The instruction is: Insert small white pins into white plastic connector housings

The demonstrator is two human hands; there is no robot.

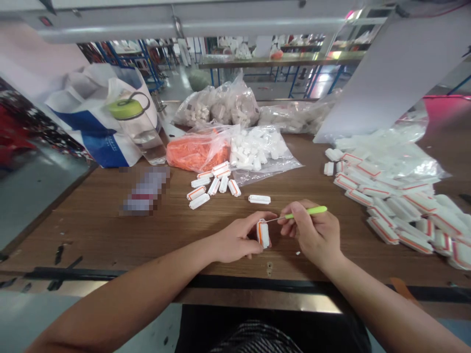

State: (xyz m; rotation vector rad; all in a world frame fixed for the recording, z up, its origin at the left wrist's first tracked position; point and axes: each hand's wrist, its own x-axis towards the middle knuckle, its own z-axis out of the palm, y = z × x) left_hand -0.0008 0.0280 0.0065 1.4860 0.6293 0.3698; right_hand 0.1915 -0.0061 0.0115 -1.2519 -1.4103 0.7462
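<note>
My left hand (235,240) grips a small white plastic case (264,235) with an orange strip, held upright just above the table's front part. Between the thumb and fingers of my right hand (316,230) is a tool with a lime-green handle (307,212) and a thin metal shaft. The shaft's tip meets the top end of the case; its exact shape is too small to tell. One white case (259,199) lies alone beyond my hands. Several similar cases (214,185) are grouped to its left, some with orange strips.
A bag of orange parts (198,149) and a bag of white parts (257,147) lie behind the cases. On the right spreads a large heap of white cases (401,206). A water bottle (142,130) and paper bag (99,122) stand at left. A white panel (386,73) slants at right.
</note>
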